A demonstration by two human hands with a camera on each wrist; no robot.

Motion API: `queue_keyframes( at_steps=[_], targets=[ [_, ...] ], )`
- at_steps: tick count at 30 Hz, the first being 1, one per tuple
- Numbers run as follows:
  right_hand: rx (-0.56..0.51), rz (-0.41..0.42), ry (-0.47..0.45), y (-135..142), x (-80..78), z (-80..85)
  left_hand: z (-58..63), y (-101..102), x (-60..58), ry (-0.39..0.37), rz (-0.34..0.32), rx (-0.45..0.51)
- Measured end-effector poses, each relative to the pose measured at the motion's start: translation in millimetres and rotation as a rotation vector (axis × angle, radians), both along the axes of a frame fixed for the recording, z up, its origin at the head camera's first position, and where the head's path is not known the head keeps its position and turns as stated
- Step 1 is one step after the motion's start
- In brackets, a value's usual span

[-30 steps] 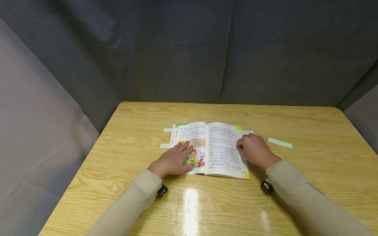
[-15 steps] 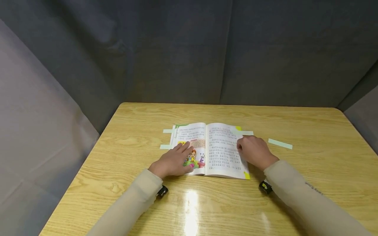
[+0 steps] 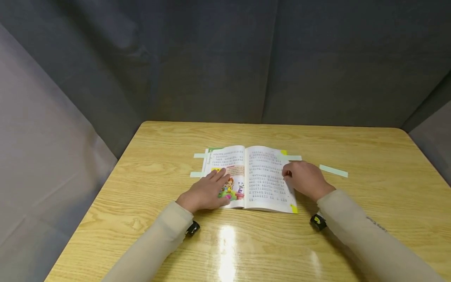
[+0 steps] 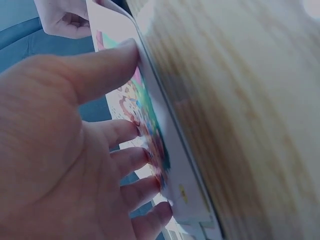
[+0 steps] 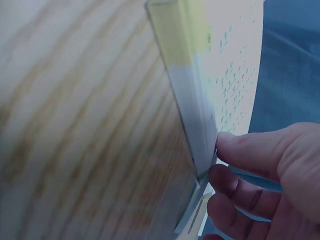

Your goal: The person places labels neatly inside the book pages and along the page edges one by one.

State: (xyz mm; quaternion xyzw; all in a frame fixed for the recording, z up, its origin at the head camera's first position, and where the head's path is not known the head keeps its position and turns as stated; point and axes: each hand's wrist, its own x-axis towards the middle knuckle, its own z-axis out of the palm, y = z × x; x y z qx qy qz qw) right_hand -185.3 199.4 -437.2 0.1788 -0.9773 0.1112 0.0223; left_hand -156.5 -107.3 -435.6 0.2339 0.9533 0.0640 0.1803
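Note:
An open picture book lies on the wooden table, printed text on both pages and a cartoon on the left one. My left hand rests spread on the left page, fingers straight, thumb near the lower edge. At the right page's outer edge my right hand is curled. In the right wrist view its thumb and forefinger pinch a pale green strip at the page edge; the hand hides this strip in the head view. Another pale strip sticks out above the hand.
Two pale strips, an upper and a lower, project from the book's left edge. One loose strip lies on the table to the right. Dark cloth hangs behind the table.
Both hands stay almost where they were. The right hand's fingertips shift slightly at the page edge; the book and strips keep their places.

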Motion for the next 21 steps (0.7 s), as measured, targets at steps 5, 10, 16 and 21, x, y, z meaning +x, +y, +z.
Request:
queue_keyframes(
  at_steps=[5, 10, 16, 21],
  targets=[
    [0.005, 0.002, -0.004, 1.3, -0.3, -0.1, -0.8, -2.3, 0.3, 0.001, -0.006, 0.011],
    [0.007, -0.012, -0.011, 2.2, -0.8, -1.1, -0.6, -2.1, 0.4, -0.006, 0.006, 0.004],
    [0.012, -0.006, -0.007, 2.3, 0.1, -2.3, 0.6, -1.9, 0.8, -0.005, 0.003, -0.003],
    [0.024, -0.033, -0.02, 1.8, 0.9, -1.0, 1.2, -1.1, 1.3, -0.007, 0.004, -0.003]
  ],
)
